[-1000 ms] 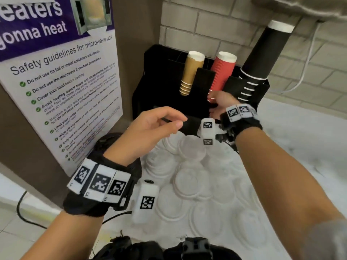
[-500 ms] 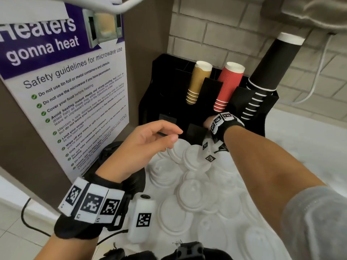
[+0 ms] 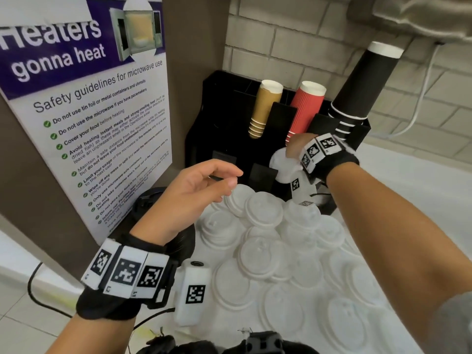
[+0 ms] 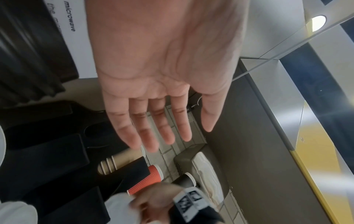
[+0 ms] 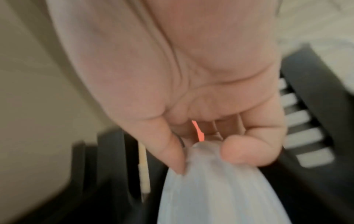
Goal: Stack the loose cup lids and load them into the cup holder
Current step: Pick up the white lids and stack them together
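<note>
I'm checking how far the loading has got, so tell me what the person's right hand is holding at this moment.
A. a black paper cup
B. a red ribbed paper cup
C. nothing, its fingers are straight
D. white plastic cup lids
D: the right hand pinches white plastic cup lids in front of the black cup holder, just below the red ribbed paper cups; the right wrist view shows thumb and fingers curled onto the white plastic.
</note>
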Tool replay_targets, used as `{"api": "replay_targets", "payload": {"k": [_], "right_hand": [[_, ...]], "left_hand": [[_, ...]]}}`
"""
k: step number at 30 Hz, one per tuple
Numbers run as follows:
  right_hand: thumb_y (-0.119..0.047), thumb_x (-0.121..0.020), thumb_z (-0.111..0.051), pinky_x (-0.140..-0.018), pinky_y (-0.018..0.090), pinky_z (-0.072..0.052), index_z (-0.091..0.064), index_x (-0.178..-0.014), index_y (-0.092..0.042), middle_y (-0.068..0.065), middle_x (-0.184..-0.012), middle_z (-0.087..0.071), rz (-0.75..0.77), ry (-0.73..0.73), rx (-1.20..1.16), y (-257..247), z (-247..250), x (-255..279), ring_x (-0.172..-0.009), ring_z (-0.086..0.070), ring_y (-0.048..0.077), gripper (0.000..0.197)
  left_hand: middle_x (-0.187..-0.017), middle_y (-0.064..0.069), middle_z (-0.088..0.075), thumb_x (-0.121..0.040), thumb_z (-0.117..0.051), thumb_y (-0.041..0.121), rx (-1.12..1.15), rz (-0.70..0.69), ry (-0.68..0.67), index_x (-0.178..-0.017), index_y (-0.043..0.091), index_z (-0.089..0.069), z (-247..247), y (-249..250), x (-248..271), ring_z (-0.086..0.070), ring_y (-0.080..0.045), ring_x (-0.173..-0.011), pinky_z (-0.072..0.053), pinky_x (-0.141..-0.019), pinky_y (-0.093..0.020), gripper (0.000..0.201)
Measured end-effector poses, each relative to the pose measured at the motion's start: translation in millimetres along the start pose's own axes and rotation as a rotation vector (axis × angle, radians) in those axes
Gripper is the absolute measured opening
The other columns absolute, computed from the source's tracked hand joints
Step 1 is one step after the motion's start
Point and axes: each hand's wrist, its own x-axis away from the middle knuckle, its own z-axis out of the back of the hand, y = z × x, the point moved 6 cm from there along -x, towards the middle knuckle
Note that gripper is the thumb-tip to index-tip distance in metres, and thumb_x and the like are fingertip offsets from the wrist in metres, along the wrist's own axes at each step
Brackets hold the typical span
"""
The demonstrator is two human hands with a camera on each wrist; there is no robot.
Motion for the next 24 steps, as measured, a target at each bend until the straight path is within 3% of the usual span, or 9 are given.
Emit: {"api": "replay_targets", "payload": {"k": [3, 5, 8, 11, 13, 16, 20, 24], "right_hand": [[-0.013, -0.096, -0.043, -0.079, 0.031, -0.035, -0.049, -0.131, -0.001, 0.016, -0.109, -0.052, -0.046, 0.09, -0.232, 11.5, 31.9, 19.6, -0.1, -0.051, 0.03, 0.037], [-0.012, -0.096, -0.041, -0.078, 0.034, -0.042, -0.047, -0.131, -0.007, 0.01, -0.105, -0.05, 0.009, 0.098, -0.453, 9.9, 42.4, 44.1, -0.093, -0.049, 0.023, 0.035], [-0.008, -0.097, -0.045, -0.066, 0.028, -0.05, -0.052, -0.123, -0.019, 0.012, -0.111, -0.057, 0.191, -0.04, -1.066, -15.3, 33.3, 97.5, -0.088, -0.056, 0.019, 0.029], [-0.005, -0.099, -0.043, -0.059, 0.022, -0.051, -0.051, -0.123, -0.017, 0.015, -0.105, -0.057, 0.386, -0.229, -1.398, -44.8, 10.8, 137.7, -0.08, -0.058, 0.018, 0.029], [-0.005, -0.098, -0.042, -0.062, 0.022, -0.053, -0.046, -0.132, -0.014, 0.013, -0.099, -0.059, 0.462, -0.3, -1.465, -56.4, -2.2, 151.7, -0.079, -0.061, 0.016, 0.035], [-0.007, -0.099, -0.043, -0.068, 0.025, -0.056, -0.043, -0.136, -0.017, 0.01, -0.099, -0.064, 0.441, -0.313, -1.478, -62.7, -14.5, 160.6, -0.084, -0.066, 0.015, 0.037], [-0.023, -0.098, -0.052, -0.071, 0.032, -0.059, -0.046, -0.128, -0.022, 0.003, -0.097, -0.073, 0.425, -0.179, -1.207, -70.8, -18.3, 162.6, -0.091, -0.07, 0.014, 0.031], [-0.038, -0.089, -0.062, -0.065, 0.021, -0.057, -0.047, -0.129, -0.024, -0.007, -0.101, -0.067, 0.345, 0.024, -1.013, -60.4, -10.6, 143.1, -0.09, -0.066, 0.007, 0.045]], "left_hand": [[-0.11, 0.008, -0.065, -0.08, -0.064, 0.039, -0.007, 0.011, 0.062, -0.111, 0.034, -0.065, -2.3, -2.4, -2.2, -0.063, -0.009, -0.096, -0.053, -0.085, -0.026, 0.031], [-0.118, 0.009, -0.061, -0.08, -0.068, 0.04, 0.012, 0.029, 0.102, -0.121, 0.036, -0.057, -5.6, -4.1, -3.9, -0.062, -0.006, -0.103, -0.052, -0.093, -0.033, 0.043], [-0.131, 0.007, -0.053, -0.074, -0.072, 0.041, 0.1, 0.072, 0.131, -0.136, 0.037, -0.04, -14.7, -4.7, -7.2, -0.058, -0.008, -0.115, -0.045, -0.105, -0.041, 0.069], [-0.138, 0.001, -0.053, -0.08, -0.074, 0.034, 0.279, 0.07, 0.147, -0.146, 0.028, -0.031, -24.7, -3.5, -10.4, -0.056, -0.012, -0.123, -0.044, -0.106, -0.039, 0.079], [-0.137, -0.001, -0.056, -0.079, -0.063, 0.029, 0.455, 0.082, 0.151, -0.146, 0.027, -0.035, -28.6, -4.8, -11.0, -0.056, -0.015, -0.124, -0.049, -0.099, -0.034, 0.073], [-0.126, -0.001, -0.063, -0.082, -0.057, 0.028, 0.632, 0.112, 0.079, -0.142, 0.034, -0.042, -36.7, -7.8, -8.0, -0.061, -0.018, -0.118, -0.054, -0.09, -0.036, 0.063], [-0.114, -0.003, -0.069, -0.083, -0.054, 0.019, 0.731, 0.107, 0.033, -0.14, 0.032, -0.044, -41.9, -10.2, -4.3, -0.066, -0.024, -0.109, -0.056, -0.086, -0.049, 0.059], [-0.11, -0.006, -0.065, -0.077, -0.054, 0.015, 0.806, 0.123, 0.11, -0.126, 0.029, -0.053, -30.2, -15.3, -2.4, -0.062, -0.027, -0.111, -0.051, -0.094, -0.056, 0.051]]}}
